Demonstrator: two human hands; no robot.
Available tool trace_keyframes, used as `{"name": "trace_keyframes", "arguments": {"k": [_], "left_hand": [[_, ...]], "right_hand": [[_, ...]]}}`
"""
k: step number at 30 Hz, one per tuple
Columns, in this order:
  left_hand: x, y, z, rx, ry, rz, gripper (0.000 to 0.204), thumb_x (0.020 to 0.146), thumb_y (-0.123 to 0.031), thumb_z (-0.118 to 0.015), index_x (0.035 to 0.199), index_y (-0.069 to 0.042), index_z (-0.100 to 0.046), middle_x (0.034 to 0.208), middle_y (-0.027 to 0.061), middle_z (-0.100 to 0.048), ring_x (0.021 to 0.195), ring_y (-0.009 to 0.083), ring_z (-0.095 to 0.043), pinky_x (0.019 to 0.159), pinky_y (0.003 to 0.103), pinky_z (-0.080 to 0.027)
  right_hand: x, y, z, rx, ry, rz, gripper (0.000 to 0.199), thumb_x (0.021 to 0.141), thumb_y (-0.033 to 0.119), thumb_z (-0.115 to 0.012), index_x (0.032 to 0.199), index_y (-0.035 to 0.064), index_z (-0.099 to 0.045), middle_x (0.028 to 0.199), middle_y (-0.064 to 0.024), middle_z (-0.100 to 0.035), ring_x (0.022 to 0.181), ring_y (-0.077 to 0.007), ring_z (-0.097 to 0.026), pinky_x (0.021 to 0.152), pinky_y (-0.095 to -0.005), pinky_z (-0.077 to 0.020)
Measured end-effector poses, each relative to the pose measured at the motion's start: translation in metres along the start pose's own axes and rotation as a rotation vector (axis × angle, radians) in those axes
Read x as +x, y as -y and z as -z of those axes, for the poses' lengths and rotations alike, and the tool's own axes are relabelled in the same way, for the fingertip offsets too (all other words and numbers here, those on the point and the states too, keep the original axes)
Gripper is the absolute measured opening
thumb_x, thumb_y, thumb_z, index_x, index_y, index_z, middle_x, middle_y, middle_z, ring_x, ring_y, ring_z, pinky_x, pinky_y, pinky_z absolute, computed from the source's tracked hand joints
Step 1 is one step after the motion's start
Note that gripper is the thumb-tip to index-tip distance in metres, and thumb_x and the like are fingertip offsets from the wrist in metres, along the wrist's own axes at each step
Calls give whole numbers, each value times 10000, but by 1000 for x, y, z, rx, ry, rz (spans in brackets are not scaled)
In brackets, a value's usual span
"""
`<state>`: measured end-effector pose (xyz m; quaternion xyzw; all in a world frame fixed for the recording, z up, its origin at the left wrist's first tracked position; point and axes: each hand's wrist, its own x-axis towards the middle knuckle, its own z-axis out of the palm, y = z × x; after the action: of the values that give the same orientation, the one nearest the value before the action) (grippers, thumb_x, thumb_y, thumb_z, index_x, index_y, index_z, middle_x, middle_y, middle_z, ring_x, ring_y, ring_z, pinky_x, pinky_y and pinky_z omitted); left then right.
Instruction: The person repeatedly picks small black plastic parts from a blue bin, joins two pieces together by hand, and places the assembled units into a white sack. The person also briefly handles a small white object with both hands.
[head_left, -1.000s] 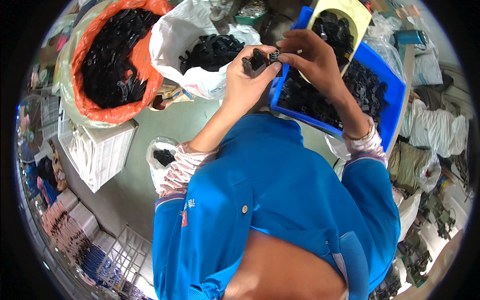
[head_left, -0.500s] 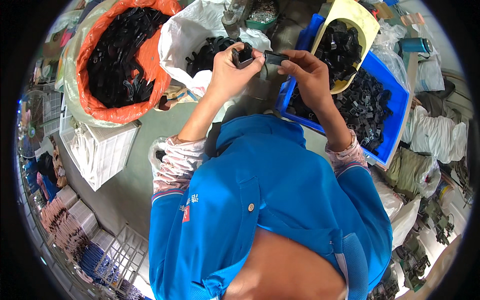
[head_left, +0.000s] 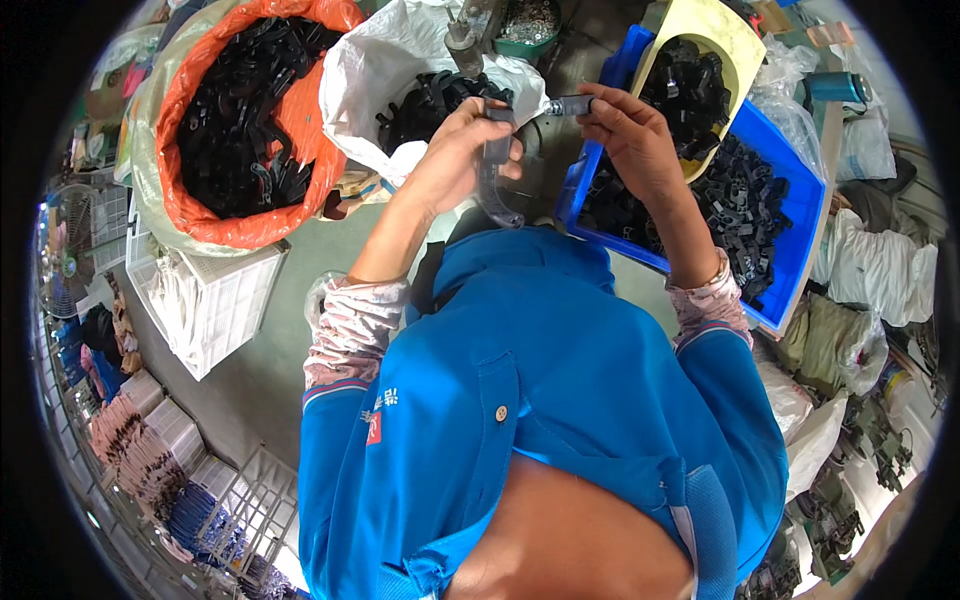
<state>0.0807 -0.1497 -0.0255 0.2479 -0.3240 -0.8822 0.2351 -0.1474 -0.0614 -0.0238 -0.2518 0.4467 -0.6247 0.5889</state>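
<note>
My left hand (head_left: 462,150) is closed round a curved black plastic handle (head_left: 493,180), whose bent end hangs down toward my body. In my right hand (head_left: 632,135), thumb and fingers pinch a small black plastic piece (head_left: 571,105) with a shiny metal tip pointing left. A short gap separates the two parts. Behind my left hand stands a white sack (head_left: 355,95) of black parts. Below and beside my right hand is a blue bin (head_left: 806,268) filled with small black pieces; a yellow scoop-shaped container (head_left: 738,50) with more black parts rests on it.
An orange-lined sack (head_left: 330,165) of black curved parts stands at the left, above a white plastic crate (head_left: 228,318). A metal machine spindle (head_left: 463,48) and a green tray (head_left: 527,45) of small metal pieces are at the far middle. A teal cylinder (head_left: 838,88) lies far right.
My hands have moved apart. The handle in my left hand has turned so its curved end points down toward me, and the small piece in my right hand has risen slightly and moved right.
</note>
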Motion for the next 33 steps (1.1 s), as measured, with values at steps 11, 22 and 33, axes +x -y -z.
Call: {"name": "trace_keyframes", "arguments": {"k": [11, 22, 33], "left_hand": [[-6, 8, -24, 404, 57, 57, 373, 929, -124, -632, 1285, -46, -548, 1204, 92, -652, 849, 135, -670, 571, 222, -461], [-5, 16, -35, 453, 97, 89, 375, 921, -172, -654, 1264, -72, -541, 1203, 82, -654, 853, 131, -673, 554, 218, -477], [-2, 22, -41, 402, 76, 87, 332, 921, -198, -662, 1202, -75, -537, 1148, 98, -678, 845, 138, -678, 549, 222, -480]], "right_hand": [[0, 26, 14, -250, 83, 133, 248, 895, 122, -687, 1092, -26, -658, 1009, -93, -686, 887, -159, -656, 831, -297, -528], [-4, 35, 15, -443, 99, 95, 250, 880, 99, -693, 1070, -63, -667, 962, -127, -689, 840, -184, -676, 771, -301, -557], [-10, 29, 13, -382, 126, 42, 223, 873, 84, -705, 1027, -64, -643, 952, -122, -680, 821, -176, -677, 765, -284, -568]]}}
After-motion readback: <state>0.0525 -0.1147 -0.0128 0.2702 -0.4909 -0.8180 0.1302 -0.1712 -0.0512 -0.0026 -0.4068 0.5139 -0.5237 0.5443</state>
